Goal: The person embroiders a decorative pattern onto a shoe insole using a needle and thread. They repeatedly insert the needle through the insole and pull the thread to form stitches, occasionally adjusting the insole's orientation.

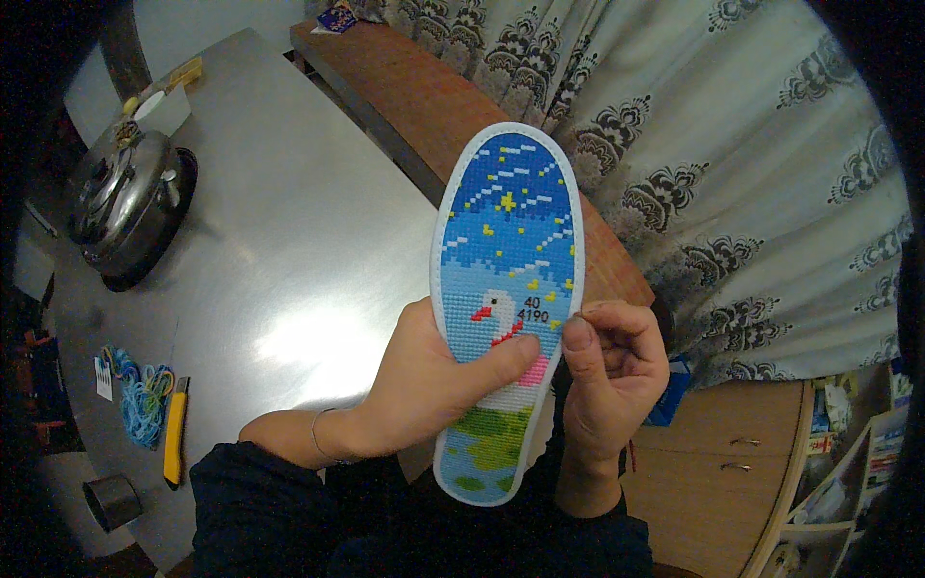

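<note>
A cross-stitch shoe insole [480, 289] with a white edge stands out in the middle of the view, its face showing a blue starry sky, a white bird and green patches. My left hand [441, 368] grips it from the left, the thumb lying across its front below the bird's head and the fingers hidden behind. At its right edge my right hand [614, 368] has thumb and forefinger pinched together; whether a needle or thread is between them cannot be made out. Blue and green embroidery thread [144, 404] lies on the metal tabletop at the left, beside a yellow utility knife [173, 441].
A lidded metal pan [130, 202] stands on the metal table [289, 166] at the upper left. Nearer are a white card [103, 378] and a dark cylindrical cup [112, 503]. A wooden ledge [405, 87], patterned curtain [694, 202] and wooden cabinet [708, 484] border the right.
</note>
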